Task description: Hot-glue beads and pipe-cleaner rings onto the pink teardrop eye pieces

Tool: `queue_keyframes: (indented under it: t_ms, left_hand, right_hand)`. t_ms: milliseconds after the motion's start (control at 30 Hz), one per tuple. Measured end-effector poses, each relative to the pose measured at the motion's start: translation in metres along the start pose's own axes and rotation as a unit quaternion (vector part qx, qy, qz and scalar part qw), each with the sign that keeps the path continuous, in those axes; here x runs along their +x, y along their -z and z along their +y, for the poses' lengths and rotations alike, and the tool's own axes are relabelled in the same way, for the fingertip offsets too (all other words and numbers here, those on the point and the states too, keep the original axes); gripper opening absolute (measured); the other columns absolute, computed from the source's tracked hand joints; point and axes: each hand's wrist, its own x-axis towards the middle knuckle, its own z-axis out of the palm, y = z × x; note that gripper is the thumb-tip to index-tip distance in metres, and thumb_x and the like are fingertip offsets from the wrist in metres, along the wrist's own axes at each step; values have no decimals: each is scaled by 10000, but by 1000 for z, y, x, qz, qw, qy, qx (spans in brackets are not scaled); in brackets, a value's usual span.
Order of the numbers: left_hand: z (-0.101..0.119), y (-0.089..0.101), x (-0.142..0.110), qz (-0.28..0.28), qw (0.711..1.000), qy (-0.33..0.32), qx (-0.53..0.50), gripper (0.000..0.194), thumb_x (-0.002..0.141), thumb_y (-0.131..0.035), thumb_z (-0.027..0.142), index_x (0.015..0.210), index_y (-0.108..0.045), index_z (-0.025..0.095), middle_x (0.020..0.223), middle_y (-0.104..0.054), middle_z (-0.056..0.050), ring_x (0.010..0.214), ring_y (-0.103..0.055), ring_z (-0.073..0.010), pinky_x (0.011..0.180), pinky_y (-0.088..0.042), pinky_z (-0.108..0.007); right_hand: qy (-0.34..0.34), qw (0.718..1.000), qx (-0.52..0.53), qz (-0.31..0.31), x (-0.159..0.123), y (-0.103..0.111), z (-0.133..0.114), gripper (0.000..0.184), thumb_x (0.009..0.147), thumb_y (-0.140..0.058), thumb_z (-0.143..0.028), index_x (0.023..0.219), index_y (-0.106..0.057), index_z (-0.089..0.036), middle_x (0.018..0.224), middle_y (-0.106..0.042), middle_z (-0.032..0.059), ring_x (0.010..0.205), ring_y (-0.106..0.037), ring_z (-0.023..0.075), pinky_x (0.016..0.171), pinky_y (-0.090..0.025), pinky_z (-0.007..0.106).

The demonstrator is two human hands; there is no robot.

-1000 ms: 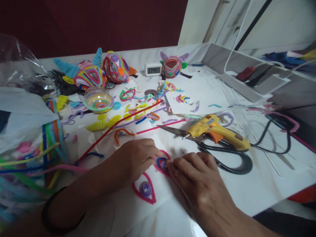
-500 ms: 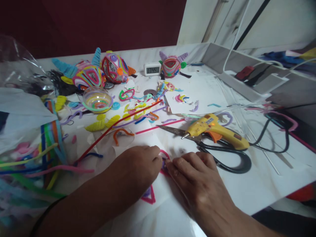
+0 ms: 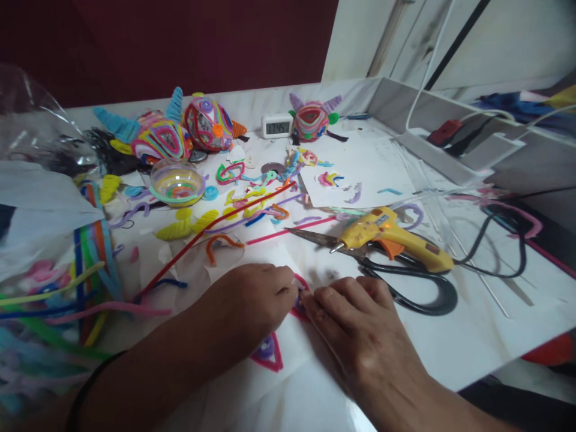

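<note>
Between my fingertips lies a pink-edged pipe cleaner piece (image 3: 301,279) with purple inside, flat on white paper. My left hand (image 3: 258,300) is closed, fingers bent down onto the piece's left side and covering much of it. From the right, my right hand (image 3: 360,318) presses its closed thumb and fingers against the same piece. Under my left wrist a second pink-edged piece (image 3: 275,354), purple in its middle, shows in part. Beyond my right hand rest a yellow glue gun (image 3: 396,239) and black-handled scissors (image 3: 438,300).
Pipe cleaner scraps, a long red pipe cleaner (image 3: 189,255) and a clear bowl (image 3: 177,183) cover the left and middle. Decorated balls (image 3: 310,120) and a small digital clock (image 3: 276,126) line the back. A white power strip (image 3: 445,159) and cables lie right.
My left hand and forearm have shifted slightly, baring more of the second piece's purple middle. My right hand stays in nearly the same place.
</note>
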Motion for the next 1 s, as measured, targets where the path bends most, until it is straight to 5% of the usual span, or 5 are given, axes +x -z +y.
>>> queue_keyframes:
  t_ms: [767,1000]
  left_hand:
    - [0,-1,1,-47,998,15,-26,137,922,-459,110,911,-588,155,830,-583,-13,743,-532,-166,611,-368,-304]
    - [0,2,1,-35,999,8,-16,147,890,-503,89,986,-602,140,871,-618,-37,767,-566,-185,627,-403,-298]
  right_hand:
    - [5,1000,7,-29,-5,7,4,263,958,-399,-157,952,-661,-146,767,-649,49,726,-497,192,674,-306,370]
    - [-25,999,-42,21,-8,35,42,155,896,-541,-201,1016,-636,-183,914,-678,84,819,-585,230,715,-363,398]
